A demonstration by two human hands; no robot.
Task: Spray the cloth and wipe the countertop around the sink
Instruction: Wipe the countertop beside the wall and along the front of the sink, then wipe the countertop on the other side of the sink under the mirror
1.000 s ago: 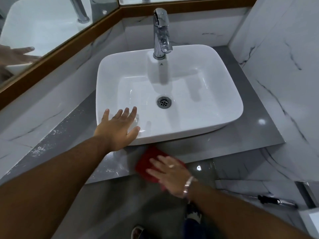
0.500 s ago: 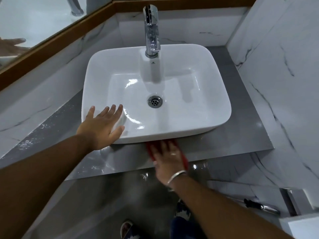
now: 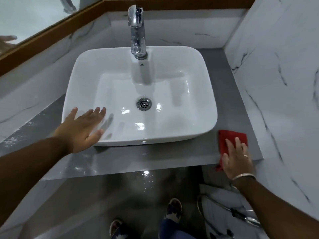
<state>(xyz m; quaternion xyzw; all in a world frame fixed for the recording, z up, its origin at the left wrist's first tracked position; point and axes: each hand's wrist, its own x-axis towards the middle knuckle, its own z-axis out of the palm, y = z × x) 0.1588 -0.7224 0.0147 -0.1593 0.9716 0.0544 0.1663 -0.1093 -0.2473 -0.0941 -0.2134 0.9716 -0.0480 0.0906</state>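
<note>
A white rectangular sink (image 3: 195, 69) stands on a grey countertop (image 3: 138, 157). A red cloth (image 3: 231, 137) lies flat on the counter's front right corner, just past the sink's right front edge. My right hand (image 3: 236, 157) presses down on the cloth with flat, spread fingers; part of the cloth hangs over the counter's front edge. My left hand (image 3: 82, 128) rests open on the sink's front left rim, fingers apart, holding nothing. No spray bottle is in view.
A chrome tap (image 3: 137, 31) rises at the back of the sink. White marble walls close in on the left, back and right (image 3: 279, 83). A wood-framed mirror (image 3: 34, 18) is at upper left. A hand shower hose (image 3: 241, 216) lies low right. My feet (image 3: 172, 209) are below.
My right hand has slid the red cloth along the front of the counter from under the sink's middle to the right front corner. My left hand has stayed on the sink's rim.
</note>
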